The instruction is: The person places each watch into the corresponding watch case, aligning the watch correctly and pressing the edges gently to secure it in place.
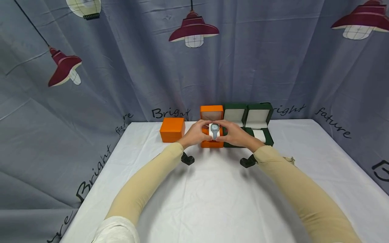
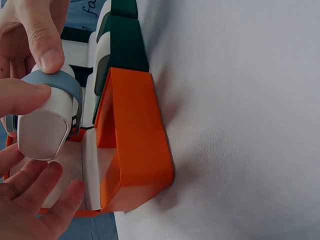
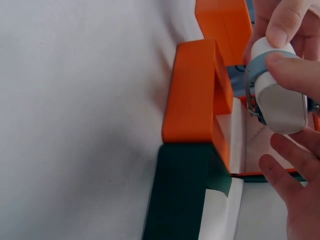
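Note:
A wristwatch with a grey-blue strap is wrapped around a white watch cushion. Both hands hold the cushion over an open orange box. My left hand grips its left end, with the thumb on the strap. From the other end my right hand grips it, its thumb also pressing near the strap in the right wrist view. The watch face looks up toward the head camera. Below the cushion, the box's pale lining shows, partly hidden by fingers.
To the left stands a closed orange box. Two open green boxes adjoin the orange one on the right; a white cushion lies in the far right one. A white cloth covers the table, with a grey printed curtain behind.

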Available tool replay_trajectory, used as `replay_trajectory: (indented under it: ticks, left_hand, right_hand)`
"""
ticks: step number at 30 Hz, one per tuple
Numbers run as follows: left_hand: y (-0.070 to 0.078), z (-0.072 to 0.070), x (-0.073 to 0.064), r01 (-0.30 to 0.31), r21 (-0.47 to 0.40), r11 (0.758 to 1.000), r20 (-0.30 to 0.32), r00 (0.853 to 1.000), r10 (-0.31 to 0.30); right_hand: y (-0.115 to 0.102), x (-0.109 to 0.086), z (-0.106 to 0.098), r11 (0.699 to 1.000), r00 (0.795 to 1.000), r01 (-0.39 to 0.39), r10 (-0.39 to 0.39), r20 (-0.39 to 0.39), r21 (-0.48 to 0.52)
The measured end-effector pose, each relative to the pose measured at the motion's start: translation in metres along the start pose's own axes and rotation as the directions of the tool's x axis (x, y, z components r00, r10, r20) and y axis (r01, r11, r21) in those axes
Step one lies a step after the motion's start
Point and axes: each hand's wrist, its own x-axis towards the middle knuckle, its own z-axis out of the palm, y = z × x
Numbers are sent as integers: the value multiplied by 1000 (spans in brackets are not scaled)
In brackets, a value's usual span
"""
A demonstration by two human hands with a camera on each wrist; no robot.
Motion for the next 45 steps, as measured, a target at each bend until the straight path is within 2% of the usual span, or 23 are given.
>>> replay_trajectory:
  ticks: [10,25,29,33,38,45]
  left_hand:
    - [-9,0,9,55,39,998,18,998,-56]
    - [-22,2,16,101,100,990,-22,995,-99]
    - [-22,4,19,107,99,989,-31,994,-104]
    - [-22,6,21,101,134,986,-30,995,-97]
    - [-25,9,19,117,181,976,-22,993,-115]
    - [-28,12,17,125,194,973,-14,992,-125]
  right_hand:
    - [12,15,10,998,998,-49,50,25,-31]
    - [17,29,23,990,991,-133,135,24,-49]
    - [19,29,24,990,990,-134,135,27,-54]
    - [20,28,22,990,991,-125,127,32,-65]
    - [20,27,24,992,993,-103,107,54,-76]
    - [21,28,24,990,990,-116,122,76,-86]
